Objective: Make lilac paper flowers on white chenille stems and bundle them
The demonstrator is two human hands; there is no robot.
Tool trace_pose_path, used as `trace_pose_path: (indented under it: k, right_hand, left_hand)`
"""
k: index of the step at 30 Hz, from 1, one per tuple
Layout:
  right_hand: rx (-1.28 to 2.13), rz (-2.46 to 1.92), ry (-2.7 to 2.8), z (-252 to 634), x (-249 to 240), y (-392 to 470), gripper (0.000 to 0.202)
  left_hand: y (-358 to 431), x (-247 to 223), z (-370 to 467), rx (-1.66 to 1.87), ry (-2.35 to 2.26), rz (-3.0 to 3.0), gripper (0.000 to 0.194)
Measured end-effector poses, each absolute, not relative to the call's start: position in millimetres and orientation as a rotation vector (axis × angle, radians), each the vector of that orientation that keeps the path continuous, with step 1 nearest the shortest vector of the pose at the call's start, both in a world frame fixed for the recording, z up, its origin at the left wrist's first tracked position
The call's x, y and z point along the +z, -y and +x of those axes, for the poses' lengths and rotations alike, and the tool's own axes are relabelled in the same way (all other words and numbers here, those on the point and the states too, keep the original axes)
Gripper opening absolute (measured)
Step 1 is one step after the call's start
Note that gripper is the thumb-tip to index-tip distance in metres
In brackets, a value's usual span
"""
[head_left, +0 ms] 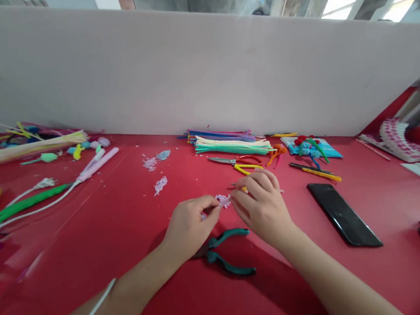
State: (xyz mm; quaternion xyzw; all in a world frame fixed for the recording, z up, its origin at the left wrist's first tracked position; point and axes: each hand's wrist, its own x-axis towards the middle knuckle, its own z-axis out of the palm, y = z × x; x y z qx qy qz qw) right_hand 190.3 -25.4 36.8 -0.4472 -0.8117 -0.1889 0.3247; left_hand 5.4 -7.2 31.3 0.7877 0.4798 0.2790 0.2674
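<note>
Over the middle of the table, my left hand [192,227] is closed in a pinch. Its thumb and forefinger meet at a small pale purple frilly piece [222,201]. My right hand [259,204], with a yellow ring on one finger, is closed just to the right of that piece; what its fingertips hold, if anything, is hidden. Teal-handled pliers [227,265] lie below both hands, their jaws partly behind my left wrist. Cutters [232,161] with one red and one yellow handle lie beyond my right hand. Small heaps of purple clippings [160,186] lie to the left.
Bundled pipe cleaners [233,146] lie along the white partition [203,72]. A black phone [343,215] and yellow-handled scissors [316,172] are at the right. At the left are a pink corded tool [98,164], a green-handled tool [31,203] and more pipe cleaners [36,150].
</note>
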Motion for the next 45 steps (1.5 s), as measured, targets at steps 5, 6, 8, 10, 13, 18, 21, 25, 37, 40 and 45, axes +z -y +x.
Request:
trace_pose_path:
  k: [5,6,8,10,13,18,21,25,37,40,45]
  right_hand:
    - [-0.193,-1.395,1.973,176,32,31,0.020]
    - [0.072,-1.449,1.865,174,32,31,0.018]
    - [0.674,-1.479,1.568,172,32,30,0.015]
    - [1.164,-1.390,1.274,175,33,29,0.013]
    - [1.523,-1.193,0.983,179,35,28,0.013]
    - [1.596,-1.045,0.812,173,31,31,0.019]
    - [1.544,-1.050,0.845,166,26,32,0.022]
    - [1.293,-1.137,1.096,171,23,31,0.021]
    - [0.133,-1.052,2.116,212,39,31,0.021]
    - [0.210,-0.988,2.257,207,35,31,0.017]
    - [0.134,-0.956,2.324,201,27,30,0.015]
  left_hand:
    - [11,30,7,0.766,-1.332,2.203,0.015]
    - [11,30,7,0.768,-1.339,2.216,0.015]
    - [12,30,7,0.777,-1.351,2.235,0.014]
    - [12,30,7,0.793,-1.354,2.250,0.014]
    - [12,30,8,0.801,-1.340,2.295,0.015]
    - [14,27,9,0.797,-1.328,2.380,0.012]
    - [14,26,9,0.801,-1.319,2.348,0.011]
    - [14,32,8,0.812,-1.272,2.248,0.013]
    - [3,47,-2,0.619,-1.079,2.402,0.017]
    - [3,46,-1,0.586,-1.020,2.560,0.018]
    - [1,44,-1,0.444,-0.987,2.652,0.021]
